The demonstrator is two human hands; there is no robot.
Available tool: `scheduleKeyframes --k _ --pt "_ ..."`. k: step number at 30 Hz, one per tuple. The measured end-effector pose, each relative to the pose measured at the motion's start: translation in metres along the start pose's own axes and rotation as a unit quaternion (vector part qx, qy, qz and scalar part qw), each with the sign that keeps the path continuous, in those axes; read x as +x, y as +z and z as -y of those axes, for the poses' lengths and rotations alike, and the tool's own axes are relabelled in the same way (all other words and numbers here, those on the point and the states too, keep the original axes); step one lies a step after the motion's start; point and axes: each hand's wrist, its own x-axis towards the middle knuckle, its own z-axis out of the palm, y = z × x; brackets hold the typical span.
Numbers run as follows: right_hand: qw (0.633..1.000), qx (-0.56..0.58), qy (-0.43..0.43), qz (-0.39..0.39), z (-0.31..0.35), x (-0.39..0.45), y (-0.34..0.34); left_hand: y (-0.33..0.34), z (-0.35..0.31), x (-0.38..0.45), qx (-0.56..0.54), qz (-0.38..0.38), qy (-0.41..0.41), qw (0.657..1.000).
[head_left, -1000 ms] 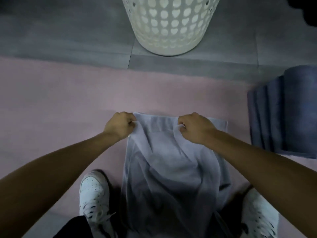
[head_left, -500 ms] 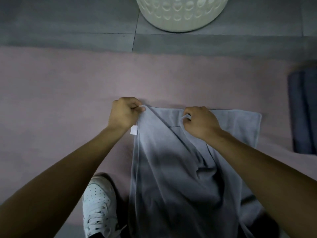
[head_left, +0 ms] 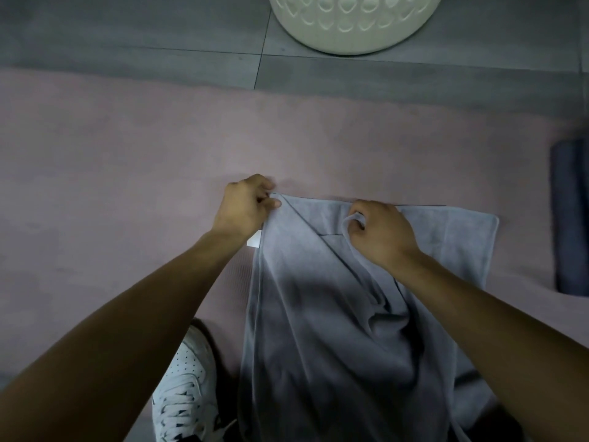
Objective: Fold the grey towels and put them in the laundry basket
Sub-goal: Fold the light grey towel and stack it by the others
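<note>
- Pink mat on grey tiled floor, white laundry basket at far edge.
- Grey towel on mat centre, far edge pinched by left hand and right hand.
- Dark towels at right.

Bare pink mat lies between the grey towel and laundry basket; dark towels flank right.

Grey towel, pink mat, white laundry basket with heart cut-outs, dark grey tiles, white perforated sneaker are seen.
</note>
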Motion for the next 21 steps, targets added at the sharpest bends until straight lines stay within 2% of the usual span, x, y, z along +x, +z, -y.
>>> scheduleKeyframes --k 8,13,17,21 --pt "0.999 0.039 -0.007 -0.002 0.0 -0.002 -0.005 0.009 -0.01 -0.006 0.089 -0.056 -0.019 0.994" --pt "0.996 0.083 0.02 0.025 -0.006 -0.012 -0.021 0.008 -0.027 -0.018 0.162 -0.022 -0.017 0.986" --pt "0.993 0.105 0.043 0.038 -0.031 -0.032 -0.04 0.024 -0.053 -0.039 0.098 -0.006 0.041 0.994" --pt "0.983 0.148 0.105 -0.002 -0.063 -0.049 -0.061 0.054 -0.097 -0.056 0.048 0.049 0.111 0.991"
